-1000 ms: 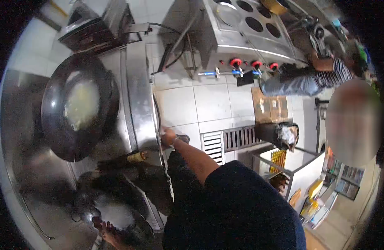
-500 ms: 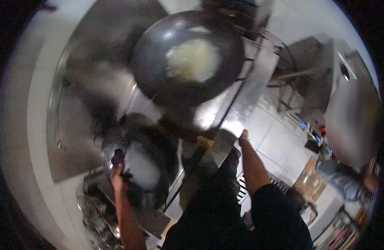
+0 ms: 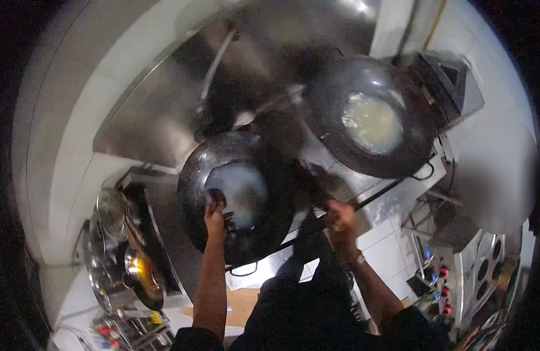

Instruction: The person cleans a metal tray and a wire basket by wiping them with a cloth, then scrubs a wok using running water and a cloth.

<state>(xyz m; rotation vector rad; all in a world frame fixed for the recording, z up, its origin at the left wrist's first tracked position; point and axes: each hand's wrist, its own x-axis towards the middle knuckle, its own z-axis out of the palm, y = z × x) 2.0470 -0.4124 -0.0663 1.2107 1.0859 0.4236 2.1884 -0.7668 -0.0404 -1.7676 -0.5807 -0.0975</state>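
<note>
My left hand (image 3: 215,221) is closed on a small dark bunched thing (image 3: 214,198), like a rag or scrubber, though its kind is unclear. It holds this inside the nearer wok (image 3: 194,175), over cloudy whitish water (image 3: 243,184) at the bottom. My right hand (image 3: 341,221) is at the stove's front edge, right of that wok, and smeared by motion. Its fingers look bent, but whether they hold anything does not show. A second large wok (image 3: 319,105) stands up and to the right, with pale yellowish liquid (image 3: 372,126) in it.
A metal splash panel (image 3: 147,126) rises behind the woks, with a tap spout (image 3: 217,67) in front of it. At left are metal pans (image 3: 112,210) and a bowl of orange-yellow liquid (image 3: 140,266). A metal unit with round openings (image 3: 477,275) stands at right.
My view has swung, so both woks sit farther right. My left hand still has the dark thing in the nearer wok. My right hand has come closer to that wok.
</note>
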